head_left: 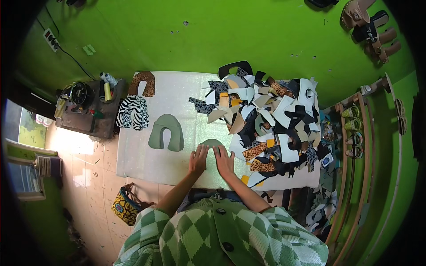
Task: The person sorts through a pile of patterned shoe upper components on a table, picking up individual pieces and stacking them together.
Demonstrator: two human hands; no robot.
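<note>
Both of my hands lay flat, fingers spread and gripping nothing, on a green arch-shaped cut piece [212, 143] at the near edge of the white worktable [177, 93]. Left hand [198, 160] covered its left leg and right hand [224, 162] its right leg, so only the rounded top showed beyond my fingertips. The piece's long axis ran straight away from me, legs pointing back toward my body, and it sat squarely between the two hands, neither one nearer than the other.

Just to the left, apart from my hands, lay a second green arch piece [166, 132], fully uncovered, its open end also toward me. Farther left sat a zebra-striped stack [132, 112], and beyond it a leopard-print arch [143, 83] against the green wall. To my right rose a heap of cut pieces [270, 122] in white, black, tan and spotted prints, spilling close to my right hand.

Left of the table stood a sewing machine [80, 94] with a yellow thread cone [107, 91]. On the wall above it hung a white power strip [50, 40]. A patterned bag [125, 206] rested on the floor.
</note>
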